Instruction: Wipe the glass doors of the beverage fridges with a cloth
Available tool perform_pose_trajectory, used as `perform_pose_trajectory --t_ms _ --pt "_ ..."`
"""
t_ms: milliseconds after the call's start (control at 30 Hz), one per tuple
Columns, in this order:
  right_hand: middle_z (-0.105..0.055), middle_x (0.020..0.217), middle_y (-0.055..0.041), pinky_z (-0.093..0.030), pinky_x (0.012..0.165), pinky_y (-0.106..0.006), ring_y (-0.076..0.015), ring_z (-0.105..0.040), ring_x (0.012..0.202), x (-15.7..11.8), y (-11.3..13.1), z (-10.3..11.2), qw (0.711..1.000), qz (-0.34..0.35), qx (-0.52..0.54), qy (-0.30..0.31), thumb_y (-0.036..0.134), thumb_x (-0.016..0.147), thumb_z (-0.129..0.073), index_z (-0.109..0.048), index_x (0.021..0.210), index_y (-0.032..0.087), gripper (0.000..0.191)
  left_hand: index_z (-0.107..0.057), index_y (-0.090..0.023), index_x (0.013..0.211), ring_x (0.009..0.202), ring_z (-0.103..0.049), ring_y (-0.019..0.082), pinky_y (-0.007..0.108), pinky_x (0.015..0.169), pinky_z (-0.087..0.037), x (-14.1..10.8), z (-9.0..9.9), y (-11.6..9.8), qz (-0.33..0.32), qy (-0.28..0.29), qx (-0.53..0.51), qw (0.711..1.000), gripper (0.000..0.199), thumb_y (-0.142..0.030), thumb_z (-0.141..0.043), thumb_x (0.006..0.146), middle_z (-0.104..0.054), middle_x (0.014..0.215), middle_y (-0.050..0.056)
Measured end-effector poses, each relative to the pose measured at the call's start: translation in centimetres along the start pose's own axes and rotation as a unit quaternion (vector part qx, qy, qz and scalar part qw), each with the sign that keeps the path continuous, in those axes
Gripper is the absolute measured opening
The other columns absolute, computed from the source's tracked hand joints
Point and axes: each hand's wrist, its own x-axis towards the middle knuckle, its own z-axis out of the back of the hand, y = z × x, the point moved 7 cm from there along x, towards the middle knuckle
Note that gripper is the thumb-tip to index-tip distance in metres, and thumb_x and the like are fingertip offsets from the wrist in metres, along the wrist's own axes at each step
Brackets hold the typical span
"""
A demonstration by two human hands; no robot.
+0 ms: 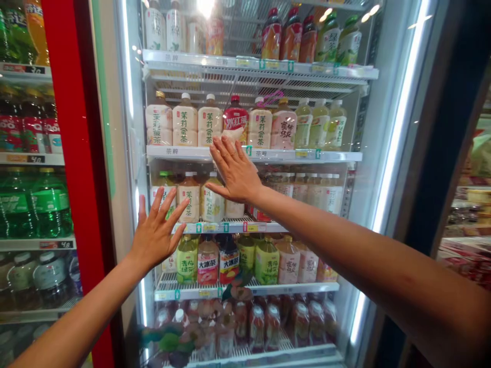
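Observation:
My right hand (pixel 235 171) lies flat over a white cloth (pixel 232 134), holding it against the glass door (pixel 353 204) of a lit drinks cooler. Only the cloth's edges show around the fingers, so whether it is fabric or paper I cannot tell. Lower and to the left, my left hand (pixel 156 230) is spread open with nothing in it, at the same glass. Behind the right hand is a red-labelled tea bottle (pixel 235 116) on a shelf inside. A pale tea bottle (pixel 189 197) shows beside the left fingertips, also behind the glass.
Several wire shelves (pixel 253 153) inside hold rows of bottled drinks. Bright light strips (pixel 399 122) run down both sides of the door. To the left, past a red frame (pixel 72 128), another cooler holds green soda bottles (pixel 49 199). Packaged goods (pixel 466 204) line shelves at right.

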Motion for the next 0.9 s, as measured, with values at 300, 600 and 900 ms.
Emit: perform_pose_trajectory --t_ms 300,600,900 --pt "-0.038 0.165 -0.0098 -0.015 0.132 -0.047 -0.0243 -0.02 0.159 -5.8 11.8 -3.6 0.95 0.285 0.044 0.123 0.073 0.096 -0.038 -0.035 0.158 0.014 0.087 -0.019 -0.033 0.163 0.161 -0.005 0.028 0.057 0.131 0.003 0.4 0.7 -0.4 0.005 -0.012 0.002 1.0 0.075 -0.031 -0.056 0.098 -0.011 0.174 0.004" --pt "-0.011 0.174 -0.0149 -0.003 0.13 -0.058 -0.0342 -0.003 0.161 4.1 4.7 -0.6 0.998 0.059 -0.006 0.015 0.074 0.095 -0.036 -0.013 0.163 0.006 0.099 -0.018 -0.032 0.163 0.161 -0.004 0.028 0.057 0.131 0.005 0.2 0.7 0.2 0.014 -0.014 0.006 1.0 0.076 -0.031 -0.057 0.097 -0.007 0.174 0.003" --pt "-0.016 0.174 -0.0073 -0.005 0.132 -0.049 -0.0244 -0.006 0.161 -2.2 4.8 -1.3 0.976 0.203 0.007 0.082 0.07 0.098 -0.03 -0.015 0.165 0.014 0.089 -0.017 -0.032 0.163 0.161 -0.004 0.028 0.058 0.131 0.003 1.7 1.1 -1.9 -0.025 -0.03 -0.015 0.999 0.075 -0.035 -0.054 0.099 -0.003 0.174 0.001"
